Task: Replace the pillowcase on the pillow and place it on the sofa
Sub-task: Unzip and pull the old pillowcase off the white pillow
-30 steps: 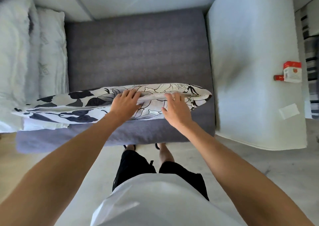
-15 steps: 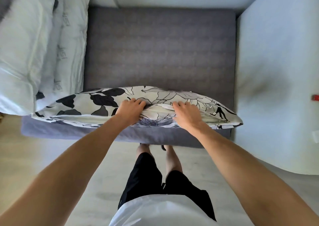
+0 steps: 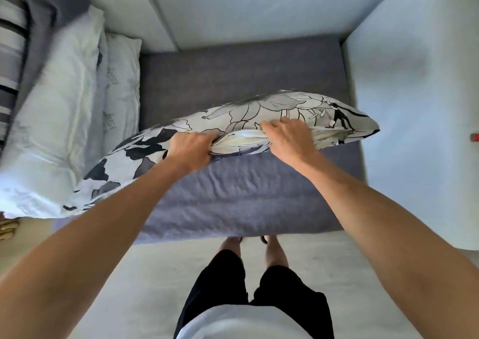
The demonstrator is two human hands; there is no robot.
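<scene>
A pillow in a white pillowcase with black and grey flower print (image 3: 290,108) is held on edge above the grey sofa seat (image 3: 233,74), its right end higher than its left. My left hand (image 3: 191,149) grips the near edge of the pillowcase in a fist. My right hand (image 3: 287,136) holds the same edge further right, fingers curled over the cloth. Between the two hands the opening gapes and the white pillow inside (image 3: 241,141) shows.
Two pale pillows (image 3: 70,100) and a striped one (image 3: 10,40) lean at the sofa's left end. The white armrest (image 3: 414,105) rises on the right, with a small red thing (image 3: 474,137) at the frame edge. My legs stand on pale floor before the sofa.
The pillow has come up off the seat's front edge and tilted, right end higher. Both hands have gone from lying on its edge to gripping it. The camera has dropped closer.
</scene>
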